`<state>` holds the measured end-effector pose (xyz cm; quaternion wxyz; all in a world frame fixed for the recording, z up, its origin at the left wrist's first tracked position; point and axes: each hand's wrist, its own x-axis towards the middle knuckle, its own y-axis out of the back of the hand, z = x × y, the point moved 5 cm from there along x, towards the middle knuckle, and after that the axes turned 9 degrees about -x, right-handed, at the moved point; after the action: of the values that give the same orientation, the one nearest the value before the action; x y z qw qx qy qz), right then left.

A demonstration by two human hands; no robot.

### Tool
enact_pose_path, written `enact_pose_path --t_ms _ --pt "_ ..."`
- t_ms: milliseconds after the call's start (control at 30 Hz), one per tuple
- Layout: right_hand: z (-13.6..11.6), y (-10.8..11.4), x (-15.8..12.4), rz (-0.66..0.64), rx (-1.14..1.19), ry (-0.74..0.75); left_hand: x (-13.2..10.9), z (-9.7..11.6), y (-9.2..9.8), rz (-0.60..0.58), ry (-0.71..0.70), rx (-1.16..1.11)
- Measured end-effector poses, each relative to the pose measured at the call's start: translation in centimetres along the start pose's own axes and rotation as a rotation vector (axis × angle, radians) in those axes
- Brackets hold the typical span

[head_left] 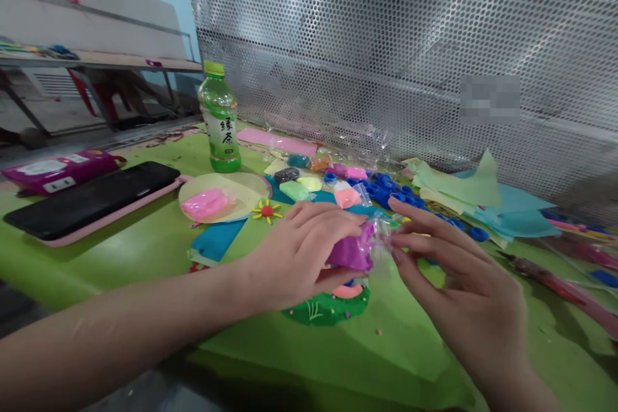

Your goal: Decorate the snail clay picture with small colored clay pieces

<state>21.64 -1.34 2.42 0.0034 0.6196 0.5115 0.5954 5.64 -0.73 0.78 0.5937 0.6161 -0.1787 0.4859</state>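
My left hand (309,251) is closed around a clear packet of purple modelling clay (355,250), held above the table. At the packet's right end, my right hand (458,290) pinches the crumpled clear plastic (382,238) between thumb and fingers. Below the packet lies a green clay piece (313,312) with small coloured dots and pale grass-like lines, partly hidden by my left hand. A yellow clay flower (266,210) with a red centre rests just beyond my left hand. Several small clay packets, one pale green (295,190), lie behind it.
A green tea bottle (222,122) stands at the back. To the left are a black phone-like slab (96,196) and a purple power strip (62,170). Blue clay rings (386,188), paper sheets (463,190) and a pink-handled tool (560,283) lie right. Perforated metal (362,45) rises behind.
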Motion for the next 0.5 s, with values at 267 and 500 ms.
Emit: enact_pose_path --t_ms 267,500 --pt "-0.1 -0.8 -0.1 -0.108 -0.031 0.146 -0.3 0.0 -0.4 -0.048 0.002 0.033" --pt "0.1 -1.2 -0.1 -0.135 -0.024 0.142 -0.1 0.5 -0.5 -0.01 -0.091 0.071"
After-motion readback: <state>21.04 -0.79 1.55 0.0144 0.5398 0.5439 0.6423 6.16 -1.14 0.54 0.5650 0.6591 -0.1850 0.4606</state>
